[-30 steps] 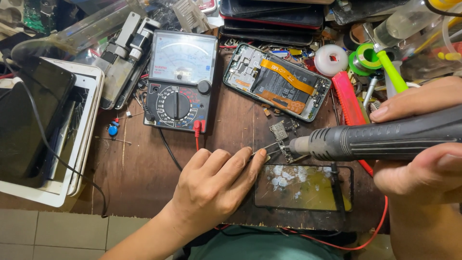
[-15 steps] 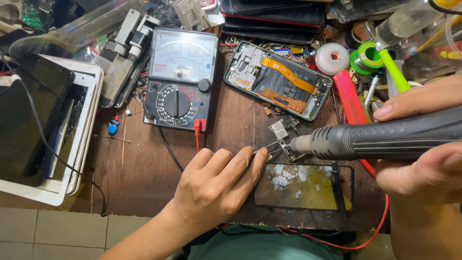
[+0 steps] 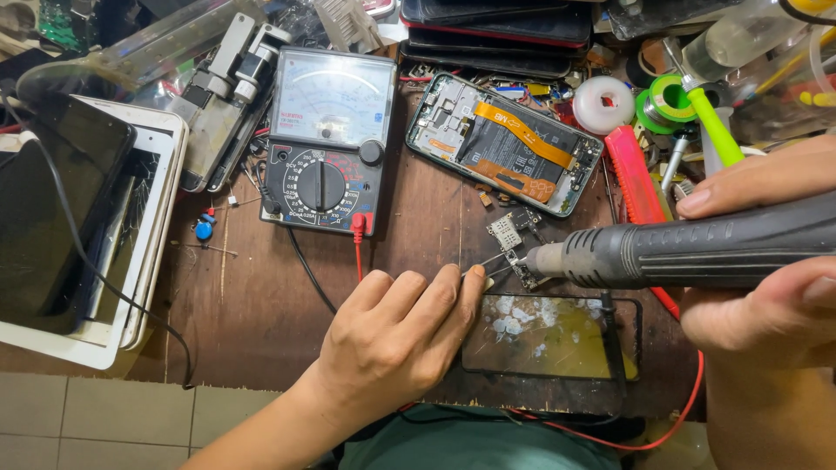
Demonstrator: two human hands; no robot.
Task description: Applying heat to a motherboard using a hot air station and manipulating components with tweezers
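Head view: our right hand [image 3: 766, 287] grips the hot-air handpiece [image 3: 688, 252], lying crosswise, nozzle at the small circuit board [image 3: 522, 261] our left hand [image 3: 396, 344] tweezers [image 3: 489, 261].

On the bench lie one dial meter [image 3: 328, 144], one opened phone [image 3: 503, 144], one small circuit board [image 3: 515, 245], one glass panel [image 3: 549, 335] — plus two hands, left [image 3: 396, 339] and right [image 3: 766, 287], and one grey heat tool [image 3: 688, 252].

An electronics repair workshop, by its clutter: above the left hand [image 3: 396, 344] sits an analog multimeter [image 3: 326, 144], an opened phone [image 3: 505, 144] lies above the right hand [image 3: 766, 313], and stacked tablets [image 3: 83, 231] lie left of both on the worn wooden bench [image 3: 252, 305].
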